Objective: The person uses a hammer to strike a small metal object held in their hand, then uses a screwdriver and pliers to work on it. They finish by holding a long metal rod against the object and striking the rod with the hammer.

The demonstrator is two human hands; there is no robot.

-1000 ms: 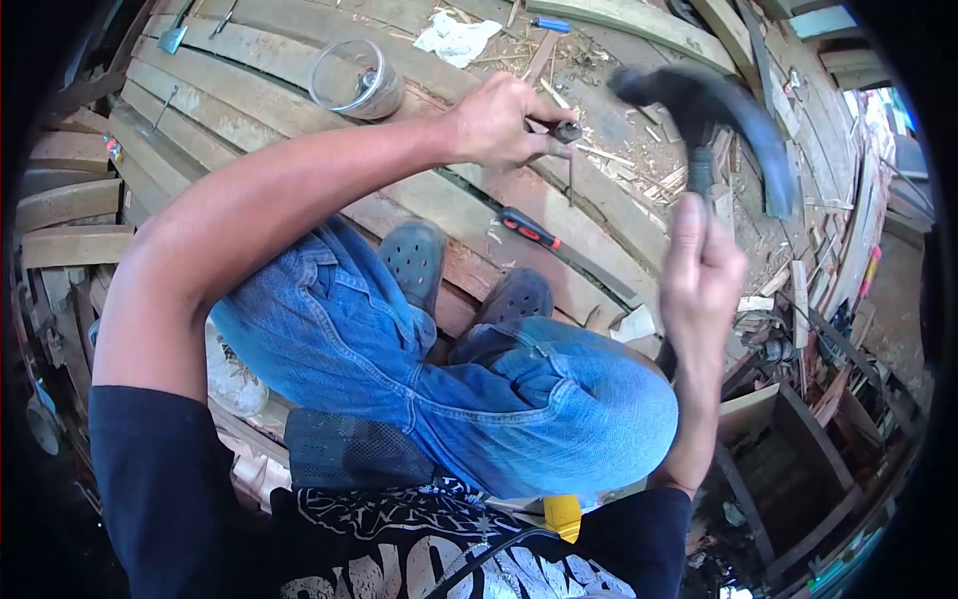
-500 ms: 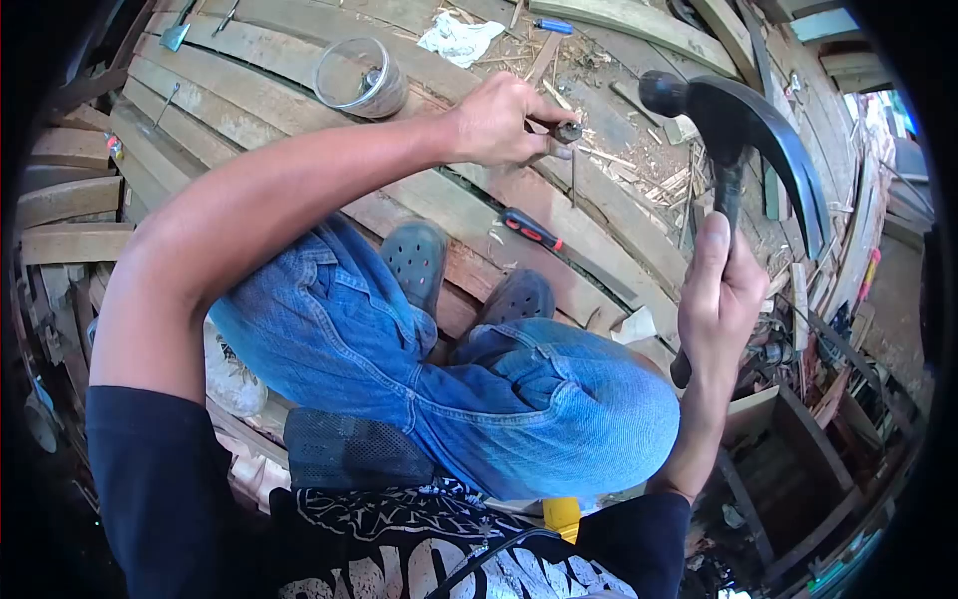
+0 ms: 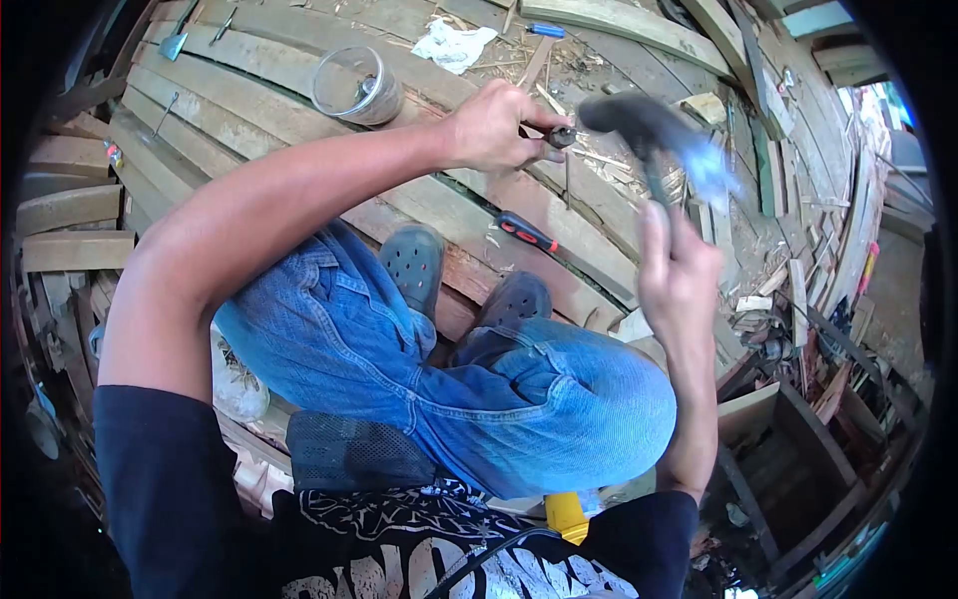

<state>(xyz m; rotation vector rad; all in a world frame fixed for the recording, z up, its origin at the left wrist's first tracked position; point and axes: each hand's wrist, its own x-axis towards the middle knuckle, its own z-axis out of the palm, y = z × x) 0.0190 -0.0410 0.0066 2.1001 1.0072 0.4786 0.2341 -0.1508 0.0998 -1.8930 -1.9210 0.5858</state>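
My left hand (image 3: 504, 128) is closed around a short, dark metal rod (image 3: 562, 137), its round end facing up toward me. Its lower part is hidden by my fingers, and a thin upright piece (image 3: 568, 182) shows just below them over the planks. In my closed right hand (image 3: 681, 265) is a claw hammer (image 3: 639, 125) with a dark handle. The hammer's head is blurred by motion, its striking face a little to the right of the rod's end. A red and black screwdriver handle (image 3: 527, 231) lies on the boards below my left hand.
A clear jar (image 3: 357, 86) with small pieces inside stands on the wooden planks (image 3: 239, 125). Beyond lie a white cloth (image 3: 453, 45) and a blue-handled tool (image 3: 545, 30) among wood chips. My clogs (image 3: 412, 268) rest on the planks. Lower right is a wooden frame (image 3: 798, 449).
My right hand has swung the hammer left, bringing its head close to the rod's end. My left hand stays in nearly the same place, still holding the rod.
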